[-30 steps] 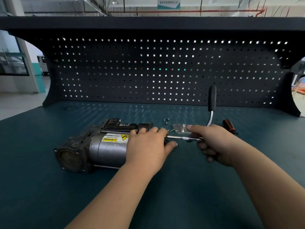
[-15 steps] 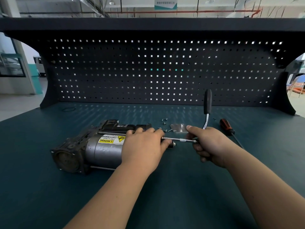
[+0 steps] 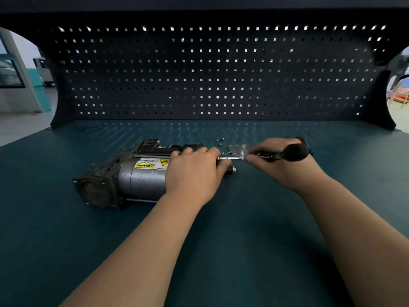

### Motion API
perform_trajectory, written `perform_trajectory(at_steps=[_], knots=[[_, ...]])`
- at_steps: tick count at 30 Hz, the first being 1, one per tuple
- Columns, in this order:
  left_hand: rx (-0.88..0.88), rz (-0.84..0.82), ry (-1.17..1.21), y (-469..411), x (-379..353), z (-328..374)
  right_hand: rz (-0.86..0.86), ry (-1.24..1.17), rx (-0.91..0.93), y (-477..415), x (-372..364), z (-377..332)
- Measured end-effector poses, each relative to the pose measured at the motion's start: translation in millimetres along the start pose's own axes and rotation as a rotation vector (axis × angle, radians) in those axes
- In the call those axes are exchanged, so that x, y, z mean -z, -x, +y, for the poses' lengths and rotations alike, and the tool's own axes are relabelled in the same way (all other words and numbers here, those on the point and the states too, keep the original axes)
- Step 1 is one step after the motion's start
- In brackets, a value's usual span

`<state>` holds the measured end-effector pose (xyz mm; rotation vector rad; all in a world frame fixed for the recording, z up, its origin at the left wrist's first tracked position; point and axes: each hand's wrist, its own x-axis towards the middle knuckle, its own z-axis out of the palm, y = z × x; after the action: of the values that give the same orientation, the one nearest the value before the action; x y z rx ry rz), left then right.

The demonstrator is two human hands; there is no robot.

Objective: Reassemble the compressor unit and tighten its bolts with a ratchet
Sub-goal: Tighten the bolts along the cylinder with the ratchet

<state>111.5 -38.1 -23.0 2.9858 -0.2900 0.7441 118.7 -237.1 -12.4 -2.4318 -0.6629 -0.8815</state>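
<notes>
On teal workbench [image 3: 243,229], before pegboard [image 3: 210,74]: clasps compressor [image 3: 137,176] right end with curled left hand [image 3: 194,171]; at 3 o'clock, grips ratchet [image 3: 294,152] in closed right hand [image 3: 281,168].

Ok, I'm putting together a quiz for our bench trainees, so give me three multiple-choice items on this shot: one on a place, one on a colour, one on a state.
1. Where is the left hand?
A) on the right end of the compressor unit
B) raised in the air, touching nothing
C) out of view

2. What colour is the warning label on the compressor unit?
A) blue
B) yellow
C) red

3. What is the right hand doing?
A) lying open and empty
B) making an empty fist
C) gripping the ratchet

Answers:
1 A, its fingers lie over the unit's right end.
2 B, the label is yellow with black print.
3 C, its fingers curl round the ratchet near its black handle.
</notes>
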Motion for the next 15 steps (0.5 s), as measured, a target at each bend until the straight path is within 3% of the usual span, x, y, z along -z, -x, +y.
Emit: perform_trajectory(at_steps=[5,9,13,15], knots=[[0.003,0.018,0.032,2,-1,-1,0.009,-0.106,-0.120,3,-4,-6],[0.003,-0.002,0.028,2,-2,0,-0.121,-0.265,-0.482,-5,-2,-13],[-0.005,-0.014,0.003,2,-1,0,-0.335,-0.736,-0.913,-13,7,-22],[-0.008,-0.021,-0.008,2,-1,0,-0.403,-0.834,-1.001,-13,9,-23]])
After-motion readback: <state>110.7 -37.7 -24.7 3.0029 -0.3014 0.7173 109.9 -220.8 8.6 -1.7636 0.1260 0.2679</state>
